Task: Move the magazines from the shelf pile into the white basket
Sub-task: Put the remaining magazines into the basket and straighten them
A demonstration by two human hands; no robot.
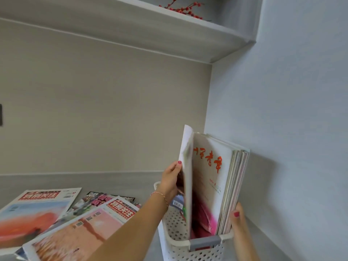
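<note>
Several magazines (232, 187) stand upright in the white basket (180, 247), packed toward its right wall and leaning against the pale side wall (282, 110). One more magazine (186, 178) stands at the left of that row, its lower edge down inside the basket and its top edge well above the rim. The left hand (170, 182) grips this magazine by its left edge, thumb on the near face. A gap shows between it and the red-lettered cover of the packed row. The right hand (238, 216) curls round the lower right edge of the packed magazines, just above the basket's grey handle (205, 242).

The basket sits in the corner of the grey shelf (122, 183), close to the side wall. To its left, well apart, the shelf pile (62, 217) lies flat and fanned, with bare shelf between pile and basket. An upper shelf (169, 34) overhangs far above, carrying a sprig of red berries (184, 9).
</note>
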